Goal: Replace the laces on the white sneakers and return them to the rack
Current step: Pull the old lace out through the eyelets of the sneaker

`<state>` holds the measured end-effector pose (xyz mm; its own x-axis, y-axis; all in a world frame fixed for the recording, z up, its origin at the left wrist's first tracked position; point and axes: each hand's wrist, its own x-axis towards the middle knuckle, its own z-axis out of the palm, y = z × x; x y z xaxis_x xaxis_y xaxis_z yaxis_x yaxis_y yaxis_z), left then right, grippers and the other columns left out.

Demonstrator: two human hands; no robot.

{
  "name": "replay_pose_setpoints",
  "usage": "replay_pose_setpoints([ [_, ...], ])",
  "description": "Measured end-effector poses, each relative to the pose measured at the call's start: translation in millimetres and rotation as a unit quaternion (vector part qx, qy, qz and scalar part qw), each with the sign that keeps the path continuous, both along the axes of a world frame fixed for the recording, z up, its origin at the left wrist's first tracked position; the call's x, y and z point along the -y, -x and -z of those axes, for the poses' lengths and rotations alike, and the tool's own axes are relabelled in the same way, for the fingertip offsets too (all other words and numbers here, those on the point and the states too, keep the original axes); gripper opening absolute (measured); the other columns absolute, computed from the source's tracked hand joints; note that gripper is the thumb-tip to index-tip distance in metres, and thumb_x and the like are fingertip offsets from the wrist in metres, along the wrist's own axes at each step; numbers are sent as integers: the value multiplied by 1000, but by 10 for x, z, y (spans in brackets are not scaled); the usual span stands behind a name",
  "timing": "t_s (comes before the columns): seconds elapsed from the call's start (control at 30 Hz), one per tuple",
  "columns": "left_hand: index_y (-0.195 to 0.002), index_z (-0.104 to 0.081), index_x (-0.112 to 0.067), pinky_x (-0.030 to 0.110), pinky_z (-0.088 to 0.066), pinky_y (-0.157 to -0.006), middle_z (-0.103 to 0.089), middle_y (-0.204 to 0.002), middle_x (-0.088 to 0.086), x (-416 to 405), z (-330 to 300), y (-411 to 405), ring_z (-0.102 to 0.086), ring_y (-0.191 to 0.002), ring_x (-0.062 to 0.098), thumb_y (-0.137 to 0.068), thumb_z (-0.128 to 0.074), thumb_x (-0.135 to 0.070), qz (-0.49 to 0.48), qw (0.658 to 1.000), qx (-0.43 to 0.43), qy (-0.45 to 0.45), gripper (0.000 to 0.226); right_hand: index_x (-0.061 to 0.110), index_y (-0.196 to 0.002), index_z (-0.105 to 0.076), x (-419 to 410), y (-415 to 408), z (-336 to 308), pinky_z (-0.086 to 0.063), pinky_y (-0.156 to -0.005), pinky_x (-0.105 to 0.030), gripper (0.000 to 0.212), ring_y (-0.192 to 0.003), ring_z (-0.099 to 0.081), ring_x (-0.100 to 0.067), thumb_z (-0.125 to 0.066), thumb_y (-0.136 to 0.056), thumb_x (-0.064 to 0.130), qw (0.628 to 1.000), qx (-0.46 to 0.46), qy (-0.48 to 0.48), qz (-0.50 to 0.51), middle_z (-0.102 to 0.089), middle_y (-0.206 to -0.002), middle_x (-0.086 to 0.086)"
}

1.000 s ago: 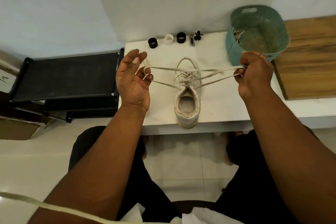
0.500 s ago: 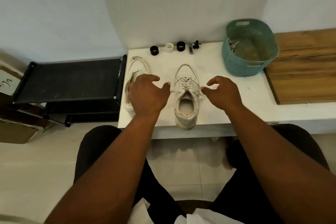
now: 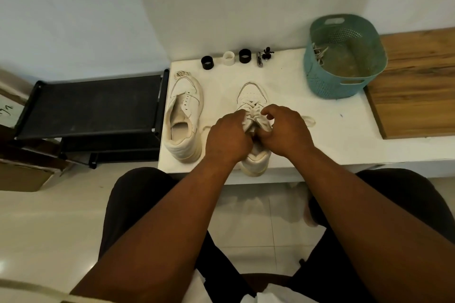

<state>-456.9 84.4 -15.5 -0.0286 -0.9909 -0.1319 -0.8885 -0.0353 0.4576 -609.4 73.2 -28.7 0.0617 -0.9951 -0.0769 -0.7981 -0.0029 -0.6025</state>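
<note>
1. My left hand [image 3: 227, 136] and right hand [image 3: 283, 131] curl around the tongue and laces of the laced white leather sneaker [image 3: 253, 115], gripping it.
2. That shoe stands on the white table [image 3: 332, 130], heel toward me.
3. The unlaced white sneaker [image 3: 183, 118] sits left, beside the black rack [image 3: 91, 106].
4. The teal plastic basket [image 3: 344, 56] stands far right.

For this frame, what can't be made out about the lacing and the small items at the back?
- Head view: both the left hand and right hand cover the laced sneaker's tongue and opening, hiding any knot.
- Lace ends: mostly under the hands.
- Small dark clip at the table's back edge: too small to identify.
- Teal basket: contents partly hidden by its wall.
</note>
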Motion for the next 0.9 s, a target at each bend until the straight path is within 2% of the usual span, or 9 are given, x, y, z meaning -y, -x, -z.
replay_pose_setpoints([
  [0.1, -118, -64, -21, 40, -53, -88, -72, -113, 2, 63, 29, -60, -64, -104, 27, -89, -57, -25, -33, 996, -67, -51, 30, 24, -126, -66, 41, 34, -10, -52, -94, -39, 44, -108, -66, -24, -72, -85, 37, 999, 27, -39, -14, -70, -123, -1],
  [0.17, -109, -69, -25, 43, -54, -91, -73, -107, -6, 89, 58, -123, -65, -100, 20, -84, -55, -22, -53, 986, -138, -76, 28, 24, -129, -65, 44, 37, 5, -52, -97, -39, 43, -111, -66, -23, -68, -87, 31, 998, 28, -48, -13, -69, -127, 0],
  [0.3, -102, -74, -36, 44, -54, -100, -76, -108, -13, 79, 120, -239, -68, -107, 13, -78, -59, -11, -86, 943, -297, -123, 38, 22, -131, -64, 18, 34, 51, -48, -105, -39, 42, -120, -61, -21, -64, -89, 23, 996, 57, -71, 19, -65, -134, 2],
  [0.43, -127, -65, -22, 49, -53, -104, -71, -125, -1, 95, 186, -339, -66, -118, 24, -89, -55, 12, -127, 889, -404, -174, 52, 23, -125, -67, 27, 50, 102, -45, -111, -37, 38, -125, -57, -14, -69, -88, 14, 988, 123, -88, 43, -64, -131, 6],
  [0.53, -127, -62, -26, 47, -53, -104, -68, -127, -4, 90, 199, -367, -64, -120, 20, -89, -61, 5, -109, 911, -363, -162, 50, 24, -123, -67, 31, 59, 95, -48, -108, -39, 38, -122, -58, -13, -70, -87, 12, 988, 126, -89, 24, -65, -128, 8],
  [0.6, -137, -58, -28, 40, -51, -106, -65, -132, -7, 61, 182, -367, -62, -121, 12, -88, -71, -14, -61, 955, -266, -115, 53, 26, -123, -65, 25, 68, 59, -50, -104, -40, 38, -117, -60, -15, -72, -86, 19, 991, 108, -85, -4, -64, -128, 5],
  [0.7, -145, -53, -25, 37, -45, -110, -59, -144, -2, 43, 120, -278, -57, -127, 19, -88, -72, -31, 12, 991, -131, -18, 60, 27, -112, -64, 47, 97, -37, -50, -90, -33, 38, -105, -60, -17, -82, -80, 37, 997, 43, -67, -18, -60, -120, 1],
  [0.8, -130, -67, -18, 41, -43, -108, -66, -134, 5, 28, 64, -117, -59, -123, 27, -88, -68, -24, 74, 990, -63, 98, 43, 28, -93, -62, 62, 101, -181, -47, -79, -31, 32, -94, -57, -15, -85, -74, 39, 999, -16, -29, -9, -58, -105, 3],
  [0.9, -111, -76, -23, 42, -52, -92, -74, -113, 1, 13, 67, -47, -65, -104, 29, -84, -60, -27, 45, 990, -32, 131, 31, 27, -81, -67, 68, 68, -268, -51, -76, -32, 20, -86, -62, -17, -83, -76, 38, 998, -50, -46, -15, -65, -89, 6],
])
